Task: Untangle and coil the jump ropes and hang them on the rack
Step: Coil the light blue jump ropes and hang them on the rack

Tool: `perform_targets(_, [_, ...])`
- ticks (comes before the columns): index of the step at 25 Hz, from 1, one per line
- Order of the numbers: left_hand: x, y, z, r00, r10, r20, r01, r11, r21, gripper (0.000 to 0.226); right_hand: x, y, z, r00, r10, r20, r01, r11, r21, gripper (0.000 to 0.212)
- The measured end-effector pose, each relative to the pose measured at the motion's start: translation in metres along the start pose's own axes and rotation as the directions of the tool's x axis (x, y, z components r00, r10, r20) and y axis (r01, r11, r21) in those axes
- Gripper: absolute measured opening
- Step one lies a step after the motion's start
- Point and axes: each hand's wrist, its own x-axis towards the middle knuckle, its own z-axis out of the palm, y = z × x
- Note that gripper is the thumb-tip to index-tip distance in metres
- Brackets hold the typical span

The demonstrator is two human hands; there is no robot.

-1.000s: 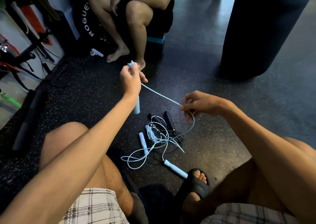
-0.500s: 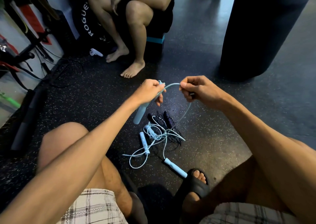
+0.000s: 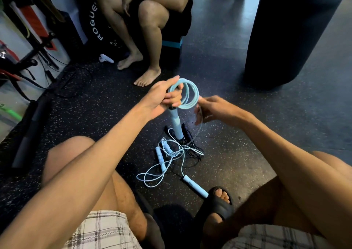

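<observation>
Coiled pale-blue plastic jump rope (image 3: pixel 187 96), handle (image 3: pixel 176 123) hanging, clenched in left hand (image 3: pixel 162 98); right hand (image 3: pixel 211 108) alongside, blurred, grip untellable. Tangled blue and black ropes (image 3: pixel 171 151) on speckled floor (image 3: pixel 247 134).

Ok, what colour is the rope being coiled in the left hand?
Light blue: the coiled jump rope and its hanging plastic handle match, clearest in the head view.
</observation>
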Motion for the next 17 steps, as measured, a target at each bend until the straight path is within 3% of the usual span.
perform_targets(2, [-0.001,0.003,-0.003,0.997,0.024,-0.067,-0.03,0.995,-0.09,0.033,0.0,0.011,0.008,0.978,0.119,0.169,-0.094,0.985,-0.147,0.046])
perform_targets(4, [-0.001,0.002,-0.005,0.989,0.046,-0.142,-0.062,0.992,-0.108,0.033,0.001,0.018,0.014,0.967,0.149,0.206,-0.11,0.976,-0.189,0.029])
perform_targets(7, [0.002,0.0,-0.011,0.943,0.079,-0.323,-0.101,0.993,-0.054,0.034,-0.002,0.007,0.011,0.983,0.1,0.154,-0.112,0.991,0.073,0.023])
perform_targets(9, [0.004,0.0,-0.019,0.889,0.091,-0.448,-0.105,0.994,-0.007,0.034,-0.008,-0.009,0.002,0.991,0.043,0.126,-0.086,0.927,0.365,0.023])
perform_targets(11, [0.005,-0.002,-0.025,0.854,0.105,-0.51,-0.086,0.994,0.06,0.031,-0.012,-0.022,-0.005,0.996,-0.019,0.089,-0.032,0.843,0.538,0.024])
perform_targets(14, [0.005,-0.007,-0.023,0.857,0.089,-0.507,-0.02,0.99,0.141,0.029,-0.015,-0.03,-0.01,0.995,-0.083,0.049,0.035,0.783,0.622,0.025])
perform_targets(17, [0.002,-0.006,-0.017,0.906,0.025,-0.423,0.04,0.989,0.143,0.031,-0.012,-0.024,-0.014,0.997,-0.06,-0.045,0.075,0.82,0.567,0.025])
